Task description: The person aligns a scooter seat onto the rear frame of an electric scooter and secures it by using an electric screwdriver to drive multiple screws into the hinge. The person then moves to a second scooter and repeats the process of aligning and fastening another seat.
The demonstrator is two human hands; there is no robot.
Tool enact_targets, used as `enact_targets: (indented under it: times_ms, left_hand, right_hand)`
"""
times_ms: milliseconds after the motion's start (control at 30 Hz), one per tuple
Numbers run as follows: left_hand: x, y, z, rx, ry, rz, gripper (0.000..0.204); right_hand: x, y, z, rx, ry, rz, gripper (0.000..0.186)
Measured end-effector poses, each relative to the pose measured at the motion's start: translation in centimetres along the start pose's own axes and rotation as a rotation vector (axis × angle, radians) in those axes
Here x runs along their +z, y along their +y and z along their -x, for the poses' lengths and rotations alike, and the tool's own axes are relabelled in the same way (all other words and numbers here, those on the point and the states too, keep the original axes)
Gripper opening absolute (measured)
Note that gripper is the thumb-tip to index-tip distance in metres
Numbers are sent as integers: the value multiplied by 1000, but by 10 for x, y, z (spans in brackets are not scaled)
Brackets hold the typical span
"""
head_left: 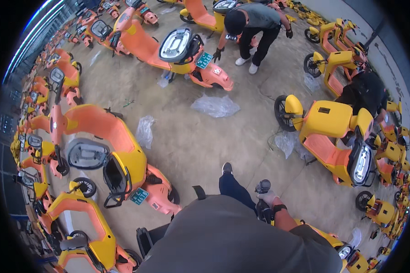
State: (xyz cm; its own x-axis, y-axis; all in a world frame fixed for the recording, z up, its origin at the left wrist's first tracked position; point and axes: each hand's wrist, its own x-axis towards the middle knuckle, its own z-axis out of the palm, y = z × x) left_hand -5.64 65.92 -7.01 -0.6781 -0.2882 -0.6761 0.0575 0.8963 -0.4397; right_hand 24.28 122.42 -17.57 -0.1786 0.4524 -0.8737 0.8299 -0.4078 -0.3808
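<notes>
1. Dark tool (263, 185): in the right hand (269, 198), fingers apparently wrapped around it, near the leg (238, 190).
2. Done: the left-side scooter's (133, 166) seat (87, 154) stands raised (the left hand is out of view).
3. Remaining: cannot tell; tool and scooter are apart.

The far scooter (143, 45) is wearing a green plate (204, 60) with white characters, the near scooter (131, 169) is wearing a similar green tag (139, 196), and a white sticker (217, 71) is showing on the far scooter's tail, too small to read
</notes>
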Motion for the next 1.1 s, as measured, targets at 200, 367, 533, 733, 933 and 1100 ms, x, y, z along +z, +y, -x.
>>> enact_targets:
  times_ms: [200,367,533,733,933,1100]
  left_hand:
    - [-48,80,20,-23,-9,25,27]
    - [-74,97,34,-46,-18,39,27]
    - [-117,136,16,-34,-19,46,28]
    - [-213,212,-49,172,67,66,29]
    - [-360,324,-153,210,15,73,33]
    - [-447,417,-273,318,103,26,24]
  right_hand:
    - [-38,-94,-74,-9,-139,-68,28]
    - [-67,-160,-104,3,-81,113,28]
    - [-83,-190,-119,-43,-128,124,28]
    - [-83,-214,-91,59,-92,111,26]
    - [-73,-171,-85,200,-150,19,27]
    - [-91,-192,-74,288,-210,355,25]
